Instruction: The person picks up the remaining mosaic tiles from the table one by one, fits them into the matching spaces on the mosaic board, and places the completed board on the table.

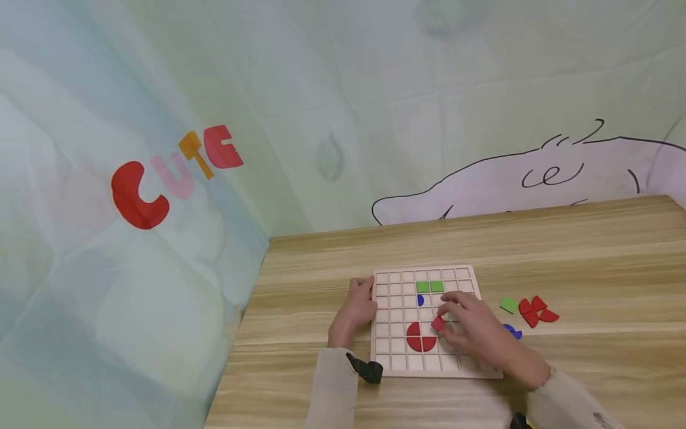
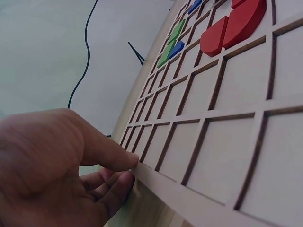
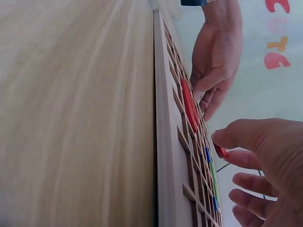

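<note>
A pale wooden grid board lies on the table. My left hand grips its left edge, thumb on the rim and fingers curled at the side in the left wrist view. Above the board, my right hand pinches a small red piece between thumb and index finger; its full shape is partly hidden. Three red quarter-circle pieces sit in neighbouring cells, forming most of a circle. Two green square pieces lie side by side near the far edge, with a blue half-round piece just below them.
Right of the board lie several loose red quarter-circle pieces, a green square and blue pieces. The wooden table meets a printed cloth backdrop at its far and left sides.
</note>
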Demonstrator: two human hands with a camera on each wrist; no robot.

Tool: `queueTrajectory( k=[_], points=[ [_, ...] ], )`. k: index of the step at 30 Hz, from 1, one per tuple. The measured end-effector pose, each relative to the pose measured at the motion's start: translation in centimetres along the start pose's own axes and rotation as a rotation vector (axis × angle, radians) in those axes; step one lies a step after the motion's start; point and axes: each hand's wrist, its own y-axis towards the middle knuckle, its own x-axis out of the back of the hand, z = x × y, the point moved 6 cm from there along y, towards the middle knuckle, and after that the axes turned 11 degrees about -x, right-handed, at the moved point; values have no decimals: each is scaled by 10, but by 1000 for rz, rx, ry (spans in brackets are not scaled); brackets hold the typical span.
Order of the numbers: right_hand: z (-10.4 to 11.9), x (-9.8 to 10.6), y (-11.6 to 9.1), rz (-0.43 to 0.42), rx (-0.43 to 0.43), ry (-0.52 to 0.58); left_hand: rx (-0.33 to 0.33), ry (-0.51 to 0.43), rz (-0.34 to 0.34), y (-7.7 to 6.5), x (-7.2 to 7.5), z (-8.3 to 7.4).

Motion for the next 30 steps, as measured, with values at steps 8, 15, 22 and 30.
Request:
queueTrajectory(
  k=[8, 15, 22, 30],
  points=[
    [9, -10, 7, 74, 24, -4, 14, 5, 4, 0, 0, 2],
    [11, -12, 12, 137, 29, -9, 11, 1, 4, 1, 0, 1],
    [13, -10, 15, 186, 34, -8, 8, 7, 1, 1, 0, 2],
    [12, -11, 17, 214, 50, -6, 7, 17, 0, 1, 0, 1]
  ],
)
